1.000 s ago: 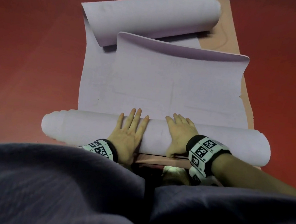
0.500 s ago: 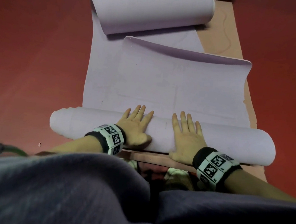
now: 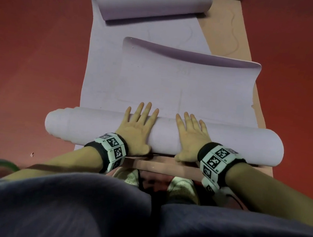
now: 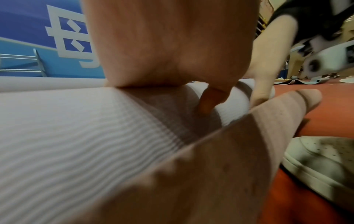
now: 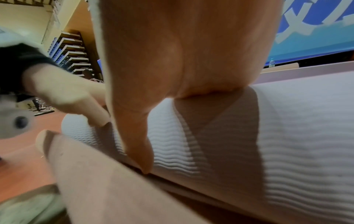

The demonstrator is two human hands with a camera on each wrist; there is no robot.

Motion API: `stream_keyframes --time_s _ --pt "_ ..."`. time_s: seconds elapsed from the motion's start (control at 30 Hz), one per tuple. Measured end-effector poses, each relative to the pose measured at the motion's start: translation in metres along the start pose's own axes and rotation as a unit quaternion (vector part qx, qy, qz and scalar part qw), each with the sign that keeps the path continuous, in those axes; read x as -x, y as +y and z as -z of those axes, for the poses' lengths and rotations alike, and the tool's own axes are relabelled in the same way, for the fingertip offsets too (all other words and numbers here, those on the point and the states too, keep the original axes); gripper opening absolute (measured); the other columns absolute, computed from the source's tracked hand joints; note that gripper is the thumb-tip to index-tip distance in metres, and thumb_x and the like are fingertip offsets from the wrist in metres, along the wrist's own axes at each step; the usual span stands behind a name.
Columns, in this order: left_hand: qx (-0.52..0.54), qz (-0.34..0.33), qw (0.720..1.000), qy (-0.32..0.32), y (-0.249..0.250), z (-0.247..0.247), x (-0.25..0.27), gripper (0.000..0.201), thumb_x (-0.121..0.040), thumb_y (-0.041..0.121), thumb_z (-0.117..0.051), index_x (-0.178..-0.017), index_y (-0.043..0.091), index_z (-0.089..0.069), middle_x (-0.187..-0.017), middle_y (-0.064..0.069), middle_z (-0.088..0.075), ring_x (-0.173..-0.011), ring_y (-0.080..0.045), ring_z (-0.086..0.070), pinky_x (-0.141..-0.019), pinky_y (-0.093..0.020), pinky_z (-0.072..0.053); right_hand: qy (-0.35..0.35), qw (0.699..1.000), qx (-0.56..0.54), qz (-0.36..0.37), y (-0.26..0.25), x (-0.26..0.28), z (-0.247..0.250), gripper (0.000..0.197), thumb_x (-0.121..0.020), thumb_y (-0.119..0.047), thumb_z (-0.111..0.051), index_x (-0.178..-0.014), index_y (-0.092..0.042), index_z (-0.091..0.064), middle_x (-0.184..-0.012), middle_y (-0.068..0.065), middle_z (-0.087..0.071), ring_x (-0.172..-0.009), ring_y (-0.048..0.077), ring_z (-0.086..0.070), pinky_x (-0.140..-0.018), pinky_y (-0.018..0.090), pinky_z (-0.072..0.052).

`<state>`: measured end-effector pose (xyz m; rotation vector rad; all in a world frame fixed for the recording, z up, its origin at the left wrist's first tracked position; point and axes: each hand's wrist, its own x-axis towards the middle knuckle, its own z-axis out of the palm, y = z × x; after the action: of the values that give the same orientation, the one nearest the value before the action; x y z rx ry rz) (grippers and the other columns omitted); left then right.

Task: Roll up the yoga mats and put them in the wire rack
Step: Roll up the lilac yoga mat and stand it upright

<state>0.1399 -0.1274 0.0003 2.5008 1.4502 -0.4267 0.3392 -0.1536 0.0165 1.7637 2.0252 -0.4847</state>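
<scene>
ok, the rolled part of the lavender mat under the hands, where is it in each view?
Head: rolled lavender mat runs across mid-frame, both palms flat on it.
Left wrist: fills the lower left, ribbed, under the left hand.
Right wrist: fills the right side, under the right hand.
Shared landmark: tan mat just behind the roll.

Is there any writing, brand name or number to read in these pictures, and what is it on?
No text can be read in full.
Blue banner: large white character-like shapes, cut off, not readable.
Blue banner, from the right wrist: white strokes, blurred.
Wristbands: black-and-white square code patterns with tiny marks, too small.
Lilac mat: faint marking, illegible.
</scene>
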Motion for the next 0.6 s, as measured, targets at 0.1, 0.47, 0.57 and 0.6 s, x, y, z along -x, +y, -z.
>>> stream_keyframes --time_s 0.1,0.47,0.57,0.6 --pt "-0.019 0.023 0.999 0.020 0.012 -0.005 0.006 0.115 -0.076 0.045 -0.058 -0.156 0.013 0.018 -0.163 -0.017 0.025 -0.151 -0.034 0.021 -0.120 -0.061 0.007 -0.013 1.000 -0.006 -0.004 0.003 -0.011 0.010 0.134 -0.068 -0.049 -0.080 -0.155 -0.018 0.017 -0.163 0.013 0.016 -0.151 0.028 0.012 -0.122 0.048 0.004" --pt "0.019 0.004 1.000 0.002 0.005 -0.001 0.002 0.121 -0.076 0.046 -0.066 -0.156 0.017 0.020 -0.163 -0.015 0.023 -0.152 -0.029 0.019 -0.121 -0.053 0.010 0.003 1.000 -0.018 -0.019 0.002 -0.014 0.011 0.135 -0.069 -0.047 -0.078 -0.152 -0.019 0.025 -0.161 0.013 0.026 -0.150 0.027 0.020 -0.122 0.048 0.008" --pt "0.049 0.004 0.999 -0.006 0.000 0.006 -0.008 0.116 -0.078 0.050 -0.064 -0.158 0.021 0.016 -0.165 -0.012 0.019 -0.153 -0.025 0.017 -0.122 -0.051 0.011 0.019 1.000 -0.011 -0.016 0.003 -0.011 0.008 0.133 -0.072 -0.044 -0.077 -0.151 -0.017 0.027 -0.159 0.014 0.029 -0.149 0.027 0.022 -0.121 0.048 0.009" --pt "0.058 0.004 0.998 -0.010 -0.002 0.009 -0.012 0.115 -0.080 0.052 -0.064 -0.158 0.022 0.014 -0.166 -0.011 0.018 -0.153 -0.024 0.016 -0.122 -0.051 0.010 0.023 1.000 -0.008 -0.015 0.003 -0.009 0.007 0.134 -0.072 -0.044 -0.077 -0.151 -0.016 0.027 -0.159 0.015 0.029 -0.149 0.028 0.023 -0.121 0.048 0.009"
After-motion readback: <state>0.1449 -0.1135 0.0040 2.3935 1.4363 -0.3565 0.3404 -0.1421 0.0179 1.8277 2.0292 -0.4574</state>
